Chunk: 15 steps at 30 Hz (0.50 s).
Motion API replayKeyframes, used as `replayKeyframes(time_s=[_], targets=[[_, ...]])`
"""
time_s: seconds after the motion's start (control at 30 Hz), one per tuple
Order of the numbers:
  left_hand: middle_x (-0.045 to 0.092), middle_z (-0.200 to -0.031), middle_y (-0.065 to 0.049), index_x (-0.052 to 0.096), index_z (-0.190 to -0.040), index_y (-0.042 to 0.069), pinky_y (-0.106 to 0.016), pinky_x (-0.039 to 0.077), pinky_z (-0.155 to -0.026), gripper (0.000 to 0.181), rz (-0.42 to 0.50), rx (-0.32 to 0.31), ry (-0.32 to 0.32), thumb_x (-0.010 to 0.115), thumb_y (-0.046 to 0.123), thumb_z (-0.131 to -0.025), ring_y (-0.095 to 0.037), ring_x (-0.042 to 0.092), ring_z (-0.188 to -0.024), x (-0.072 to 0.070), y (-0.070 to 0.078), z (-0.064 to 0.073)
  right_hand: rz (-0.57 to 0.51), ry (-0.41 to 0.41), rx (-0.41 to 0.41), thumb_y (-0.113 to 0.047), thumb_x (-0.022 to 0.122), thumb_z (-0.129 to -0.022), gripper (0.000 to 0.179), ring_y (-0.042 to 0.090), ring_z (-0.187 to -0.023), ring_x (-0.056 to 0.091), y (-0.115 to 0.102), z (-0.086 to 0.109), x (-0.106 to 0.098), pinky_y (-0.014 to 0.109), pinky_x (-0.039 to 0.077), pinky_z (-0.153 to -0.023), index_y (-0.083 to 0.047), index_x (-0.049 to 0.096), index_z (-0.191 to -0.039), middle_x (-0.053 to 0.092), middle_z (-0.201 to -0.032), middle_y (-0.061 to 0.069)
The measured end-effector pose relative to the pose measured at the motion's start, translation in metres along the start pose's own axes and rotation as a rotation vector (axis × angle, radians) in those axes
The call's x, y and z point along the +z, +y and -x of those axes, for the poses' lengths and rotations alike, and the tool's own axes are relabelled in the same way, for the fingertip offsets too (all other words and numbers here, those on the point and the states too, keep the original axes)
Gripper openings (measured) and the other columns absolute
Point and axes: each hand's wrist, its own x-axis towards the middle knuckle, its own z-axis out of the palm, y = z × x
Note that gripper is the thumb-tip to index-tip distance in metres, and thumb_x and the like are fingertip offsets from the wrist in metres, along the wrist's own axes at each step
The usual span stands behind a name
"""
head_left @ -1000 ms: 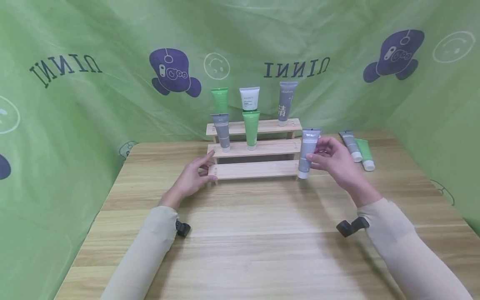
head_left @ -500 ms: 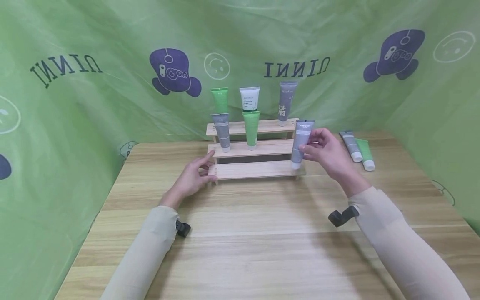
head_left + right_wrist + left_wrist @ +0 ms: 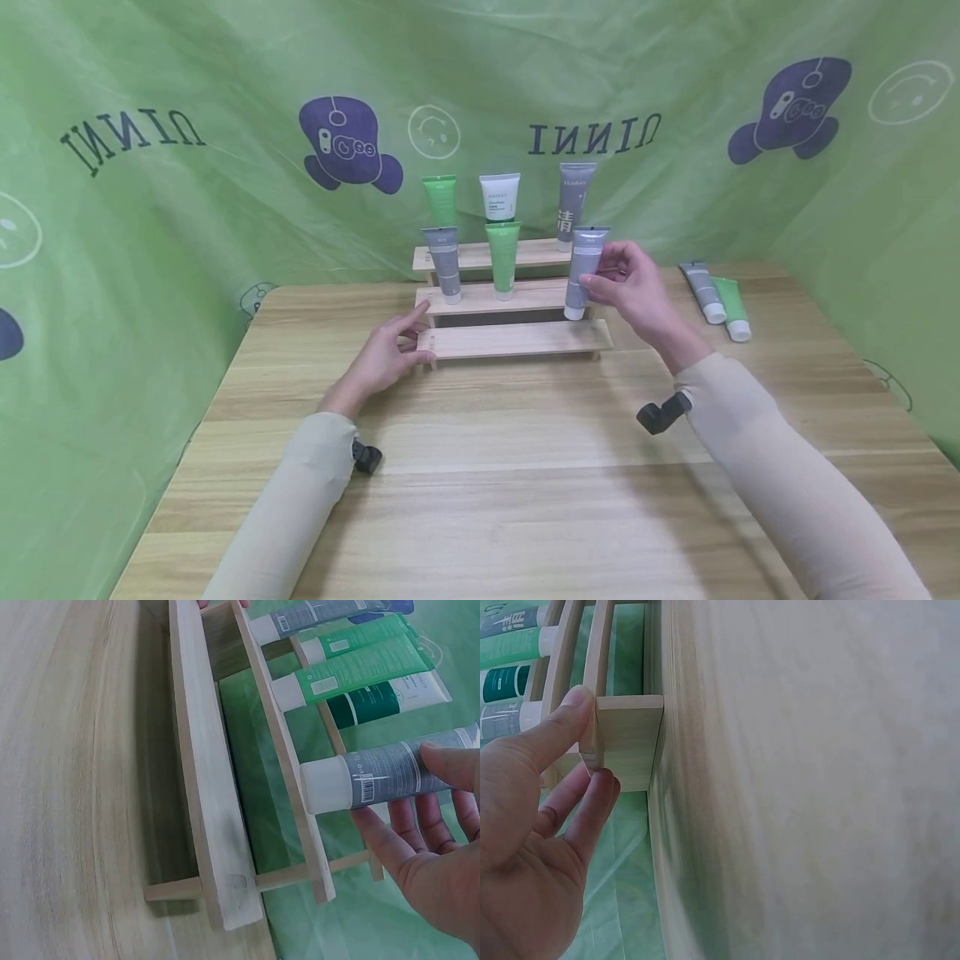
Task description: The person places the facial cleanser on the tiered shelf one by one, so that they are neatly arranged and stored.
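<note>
The person's right hand (image 3: 637, 292) pinches a grey tube (image 3: 582, 260), cap down, at the right end of the wooden rack (image 3: 472, 257), while the left hand (image 3: 382, 354) grips the left end of the rack's lowest shelf (image 3: 517, 337) between thumb and fingers. Standing the tube well on the rack's middle shelf (image 3: 536, 296) would seem to call for centring its white cap (image 3: 574, 314) over the wood before letting it bear weight, as the shelf is narrow. The tube leans a little, so squaring it upright first should help it balance. Easing the pinch gradually would probably keep the soft body from tipping, and the left hand's hold should guard the rack against a nudge. Care looks wise near the slate tube (image 3: 574, 192) on the rack's top row, just behind. Relative to the right hand, the held tube lies on the side toward the rack's centre, cap projecting below the thumb; whether that cap touches the shelf cannot be told.
</note>
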Motion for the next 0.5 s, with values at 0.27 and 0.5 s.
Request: replayKeyframes(time_s=[0.27,0.5], targets=[[0.059,-0.128,-0.014,0.035,-0.157,0.024,-0.028,0.053,-0.101,0.094,0.004,0.011,-0.01,0.084,0.004,-0.079,-0.028,0.055,-0.118,0.0,0.0,-0.001,0.013,0.043,0.017,0.008,0.064,-0.093,0.039,0.022,-0.108,0.06,0.004,-0.012,0.006,0.032,0.061,-0.09,-0.003,0.044,-0.125,0.052,-0.122,0.014],[0.059,-0.128,-0.014,0.036,-0.157,0.022,-0.025,0.053,-0.1,0.094,0.01,0.012,-0.008,0.084,0.002,-0.079,-0.028,0.055,-0.117,0.0,-0.002,-0.001,0.02,0.042,0.0,0.007,0.065,-0.093,0.038,0.024,-0.11,0.059,0.002,-0.019,0.008,0.031,0.061,-0.09,-0.003,0.044,-0.123,0.051,-0.121,0.013]])
